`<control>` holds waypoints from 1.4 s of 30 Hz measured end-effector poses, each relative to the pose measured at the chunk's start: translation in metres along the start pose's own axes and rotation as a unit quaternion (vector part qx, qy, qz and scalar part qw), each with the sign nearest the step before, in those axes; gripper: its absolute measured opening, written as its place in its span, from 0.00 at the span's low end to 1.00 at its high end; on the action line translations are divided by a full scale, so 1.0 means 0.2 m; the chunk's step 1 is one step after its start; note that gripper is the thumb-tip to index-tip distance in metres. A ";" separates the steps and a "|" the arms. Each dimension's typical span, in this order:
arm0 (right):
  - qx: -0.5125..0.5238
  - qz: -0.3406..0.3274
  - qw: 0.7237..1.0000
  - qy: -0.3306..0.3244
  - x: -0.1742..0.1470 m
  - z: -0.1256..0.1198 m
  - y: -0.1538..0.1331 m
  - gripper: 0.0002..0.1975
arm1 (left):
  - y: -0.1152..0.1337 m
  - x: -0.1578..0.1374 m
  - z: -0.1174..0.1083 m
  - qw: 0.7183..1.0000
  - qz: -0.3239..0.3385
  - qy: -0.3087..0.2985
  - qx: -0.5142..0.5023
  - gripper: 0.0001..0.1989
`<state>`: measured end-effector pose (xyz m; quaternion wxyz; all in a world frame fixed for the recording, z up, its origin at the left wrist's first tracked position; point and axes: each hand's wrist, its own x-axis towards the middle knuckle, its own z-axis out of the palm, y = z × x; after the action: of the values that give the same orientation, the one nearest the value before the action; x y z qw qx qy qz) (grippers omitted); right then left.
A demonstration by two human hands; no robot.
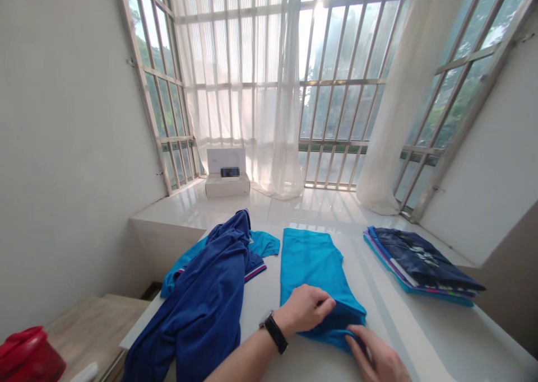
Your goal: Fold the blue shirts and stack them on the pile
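A bright blue garment (313, 259), folded lengthwise, lies on the white tabletop in front of me. My left hand (306, 308), with a black-strapped watch on its wrist, is closed on the upper layer near the garment's close end. Its fingertips are partly hidden. At the close right corner my right hand (376, 353) pinches the edge between thumb and fingers. Between my hands the layers part, showing a darker blue inside. Left of it lies a crumpled dark blue shirt (210, 281) with striped sleeve trim, on top of another bright blue garment (264, 243).
A stack of folded clothes (420, 261) sits at the right of the white table (378, 292). Further back, a white box (227, 186) with a phone (230, 172) stands by the curtained, barred windows. At lower left is a red object (31, 355) on a wooden surface.
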<state>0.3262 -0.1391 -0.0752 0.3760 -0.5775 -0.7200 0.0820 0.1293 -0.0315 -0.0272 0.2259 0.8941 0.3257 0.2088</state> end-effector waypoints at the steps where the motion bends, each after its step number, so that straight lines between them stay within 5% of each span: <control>1: -0.004 0.033 0.999 -0.001 0.01 0.01 0.00 0.12 | 0.00 0.00 0.00 1.000 0.004 0.002 0.001 0.21; 5: -0.041 0.118 0.992 -0.012 0.06 0.04 0.00 0.18 | 0.00 -0.01 0.01 0.999 0.042 0.009 0.007 0.21; 12: -0.083 0.127 0.988 -0.013 0.10 0.04 0.02 0.20 | 0.01 -0.03 0.01 0.993 0.105 0.040 0.020 0.16; 17: -0.146 0.161 0.967 0.134 0.06 0.08 0.06 0.29 | 0.03 -0.04 0.00 0.990 0.132 0.019 0.040 0.13; 19: -0.193 0.110 0.958 0.180 0.05 0.08 0.06 0.35 | 0.03 -0.05 0.00 0.989 0.138 0.009 0.057 0.13; 24: -0.247 -0.110 0.953 0.138 0.05 0.05 0.11 0.10 | 0.02 -0.06 0.02 0.985 0.159 -0.015 0.067 0.14; 26: -0.238 -0.154 0.951 0.121 0.05 0.03 0.14 0.07 | 0.01 -0.06 0.02 0.984 0.161 -0.024 0.070 0.17; 42: -0.198 -0.247 0.942 0.108 0.06 -0.07 0.10 0.08 | -0.02 -0.06 0.02 0.983 0.160 -0.043 0.084 0.16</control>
<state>0.3505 -0.1272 -0.0705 0.3379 -0.4495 -0.7968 -0.2211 0.1215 -0.0369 -0.0363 0.1276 0.9585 0.1850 0.1754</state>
